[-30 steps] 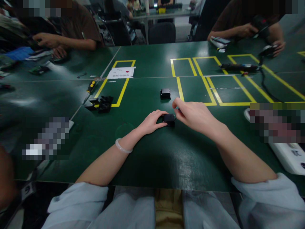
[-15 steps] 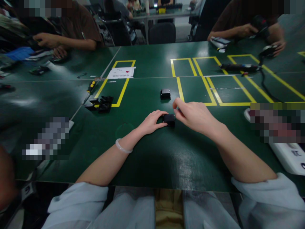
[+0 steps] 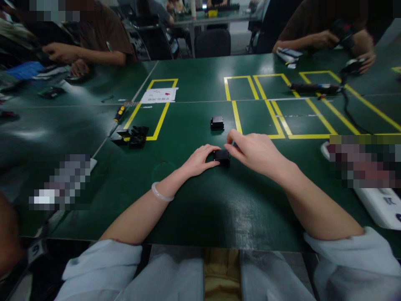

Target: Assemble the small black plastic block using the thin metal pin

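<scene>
My left hand (image 3: 201, 160) grips a small black box-shaped part (image 3: 222, 156) on the green table, thumb on its near side and fingers on its far side. Just right of that part is my right hand (image 3: 246, 148), its thumb and forefinger bent together in a pinch at the part's right end. Whatever the pinch may hold is too small or hidden to make out. Slightly beyond both hands stands a second black block (image 3: 217, 123) with a greyish top. Several black bracket-like pieces (image 3: 133, 137) lie in a cluster to the left.
Yellow tape rectangles (image 3: 237, 117) mark the table (image 3: 188, 209). A yellow-and-black screwdriver (image 3: 119, 113) and a white paper sheet (image 3: 159, 95) lie at the left. On the right are a black rod-like tool (image 3: 315, 89) with a cable and a white object (image 3: 380, 205). Two people sit opposite.
My right thumb and forefinger have shifted slightly, with the thumb tip moving left toward the black part. My left hand and the part it holds stay in place.
</scene>
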A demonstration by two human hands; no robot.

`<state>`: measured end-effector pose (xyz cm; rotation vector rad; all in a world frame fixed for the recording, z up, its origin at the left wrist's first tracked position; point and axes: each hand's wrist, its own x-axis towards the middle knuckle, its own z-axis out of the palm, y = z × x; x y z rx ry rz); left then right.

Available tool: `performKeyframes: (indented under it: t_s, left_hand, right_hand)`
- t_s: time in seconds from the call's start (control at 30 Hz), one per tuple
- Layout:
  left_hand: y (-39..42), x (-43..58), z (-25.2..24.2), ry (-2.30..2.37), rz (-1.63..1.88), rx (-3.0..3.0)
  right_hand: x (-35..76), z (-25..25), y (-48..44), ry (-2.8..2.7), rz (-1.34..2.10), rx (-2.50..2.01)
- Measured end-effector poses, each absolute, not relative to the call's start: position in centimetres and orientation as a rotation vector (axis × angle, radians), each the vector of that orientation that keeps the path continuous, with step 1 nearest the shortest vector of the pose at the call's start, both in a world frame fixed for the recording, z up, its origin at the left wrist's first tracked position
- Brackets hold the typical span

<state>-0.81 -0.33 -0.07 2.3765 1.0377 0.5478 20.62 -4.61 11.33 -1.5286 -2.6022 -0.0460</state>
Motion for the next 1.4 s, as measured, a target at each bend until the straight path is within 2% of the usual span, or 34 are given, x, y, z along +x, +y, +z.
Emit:
performKeyframes:
  t_s: [1.4]
  left_hand:
    - [-0.28,-0.92,-0.2,1.011,0.586,2.404]
  right_hand:
    - [20.62,10.85,-4.47,-2.592,-0.038,-1.474]
